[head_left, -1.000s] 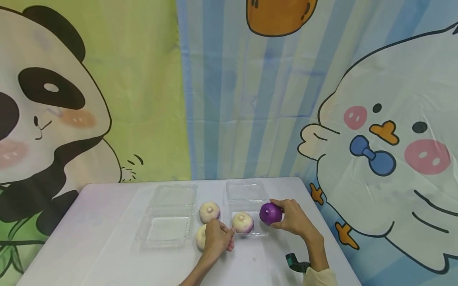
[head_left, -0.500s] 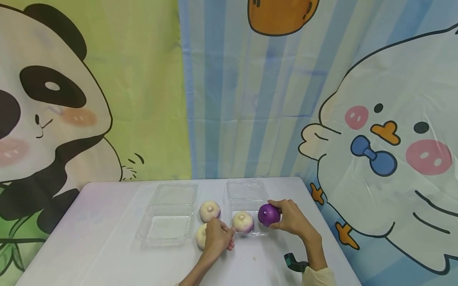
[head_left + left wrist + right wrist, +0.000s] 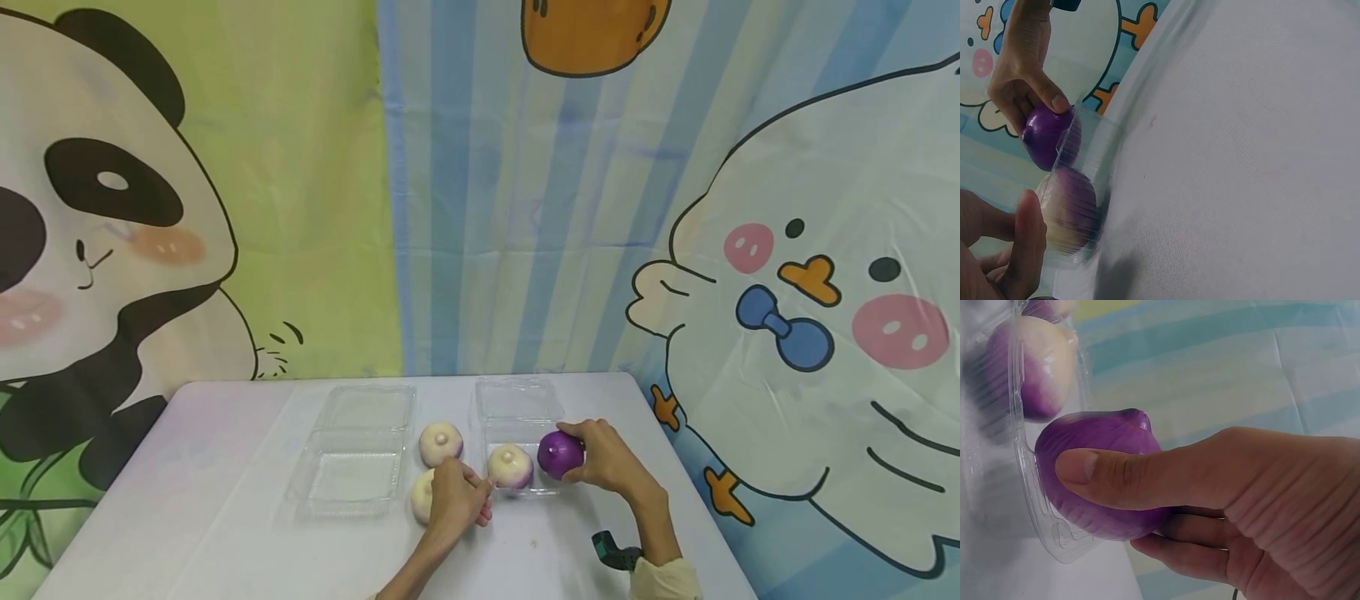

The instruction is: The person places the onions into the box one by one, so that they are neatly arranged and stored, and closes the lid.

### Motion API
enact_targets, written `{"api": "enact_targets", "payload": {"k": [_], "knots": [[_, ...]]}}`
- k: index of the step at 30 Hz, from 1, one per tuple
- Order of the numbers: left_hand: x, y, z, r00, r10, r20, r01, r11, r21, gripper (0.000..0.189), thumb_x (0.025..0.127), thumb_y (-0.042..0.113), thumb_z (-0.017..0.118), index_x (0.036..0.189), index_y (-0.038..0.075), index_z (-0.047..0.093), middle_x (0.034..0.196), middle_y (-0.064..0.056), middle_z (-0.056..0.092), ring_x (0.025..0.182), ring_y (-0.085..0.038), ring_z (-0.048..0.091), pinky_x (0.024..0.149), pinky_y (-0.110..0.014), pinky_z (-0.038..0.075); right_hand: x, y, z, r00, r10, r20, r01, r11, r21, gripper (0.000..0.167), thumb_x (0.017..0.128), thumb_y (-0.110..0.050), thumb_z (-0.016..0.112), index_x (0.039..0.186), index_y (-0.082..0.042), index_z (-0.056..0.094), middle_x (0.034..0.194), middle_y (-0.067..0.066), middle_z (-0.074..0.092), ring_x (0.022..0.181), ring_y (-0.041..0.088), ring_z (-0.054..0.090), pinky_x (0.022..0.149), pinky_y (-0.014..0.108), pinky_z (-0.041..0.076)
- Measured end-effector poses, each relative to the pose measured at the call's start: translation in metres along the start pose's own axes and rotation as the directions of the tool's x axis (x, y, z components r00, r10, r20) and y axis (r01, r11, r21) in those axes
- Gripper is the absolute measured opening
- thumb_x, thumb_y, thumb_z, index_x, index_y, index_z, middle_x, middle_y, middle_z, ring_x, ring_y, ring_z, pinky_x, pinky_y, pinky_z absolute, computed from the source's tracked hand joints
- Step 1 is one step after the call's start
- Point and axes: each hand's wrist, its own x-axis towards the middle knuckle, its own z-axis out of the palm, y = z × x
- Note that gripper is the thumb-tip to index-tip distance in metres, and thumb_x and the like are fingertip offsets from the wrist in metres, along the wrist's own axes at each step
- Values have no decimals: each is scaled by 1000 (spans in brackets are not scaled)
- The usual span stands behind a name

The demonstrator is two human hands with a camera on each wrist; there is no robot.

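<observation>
In the head view my right hand point(image 3: 611, 458) holds a shiny purple onion point(image 3: 558, 455), thumb on one side and fingers on the other. The onion is over the right part of a clear plastic clamshell container point(image 3: 543, 492), beside a cream-and-purple, onion-shaped vegetable point(image 3: 510, 467) inside it. From the right wrist view, the onion point(image 3: 1110, 437) overlaps the container's rim point(image 3: 1029, 469); whether it touches the bottom is unclear. My left hand point(image 3: 459, 497) pinches the container's near left corner. In the left wrist view its fingers point(image 3: 1027, 231) lie against the container wall.
Another open clear container point(image 3: 356, 479) stands at left on the white table point(image 3: 225, 517). Between the containers sit two more cream-and-purple vegetables, one at the back point(image 3: 440, 443) and one point(image 3: 422, 497) partly behind my left hand. A printed curtain point(image 3: 480, 208) hangs behind.
My right hand has carried the purple onion slightly left and a little lower, closer to the cream-and-purple vegetable in the container. The left hand has stayed at the container's corner.
</observation>
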Motion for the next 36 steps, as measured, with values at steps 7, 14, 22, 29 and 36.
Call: {"api": "enact_targets", "payload": {"k": [7, 14, 22, 29, 36], "knots": [[0, 0, 0, 1000, 7, 5, -7, 1000, -3, 22, 93, -5, 78, 73, -5, 70, 52, -5, 68, 37, -14, 65, 39, -36, 61, 2, -2, 1, 1000, -15, 10, 16, 1000, -16, 77, 65, -10, 106, 136, -3, 75, 123, 13, 80, 116, 31, 66, 102, 58, 65], [-1, -1, 0, 1000, 5, 1, -5, 1000, -4, 22, 92, -4, 79, 73, -5, 70, 52, -5, 67, 36, -14, 64, 39, -36, 61, 3, -3, 2, 999, -33, 21, 33, 999, -19, 78, 64, -12, 106, 135, -1, 75, 118, 12, 80, 111, 30, 66, 99, 57, 66], [0, -1, -1, 1000, 1, -2, -1, 1000, -7, 21, 92, -4, 79, 73, -5, 70, 52, -5, 67, 36, -13, 64, 39, -36, 61, 8, -2, 3, 995, -85, 43, 86, 996, -26, 79, 63, -12, 107, 133, 2, 75, 115, 13, 80, 106, 28, 66, 96, 55, 67], [1, 0, 0, 1000, 0, -5, 0, 1000, -3, 21, 92, -5, 78, 73, -5, 71, 51, -5, 67, 36, -13, 64, 39, -36, 60, 11, -2, 3, 996, -58, 61, 59, 998, -22, 78, 63, -12, 107, 133, 1, 76, 117, 13, 80, 107, 28, 65, 96, 55, 67], [0, 2, 0, 1000, -10, -4, 10, 1000, -1, 21, 92, -4, 79, 73, -5, 71, 51, -5, 67, 36, -13, 64, 38, -35, 60, 13, -4, 3, 997, -46, 66, 49, 998, -37, 78, 64, -11, 107, 134, 0, 76, 119, 14, 78, 109, 29, 65, 100, 57, 66]]}}
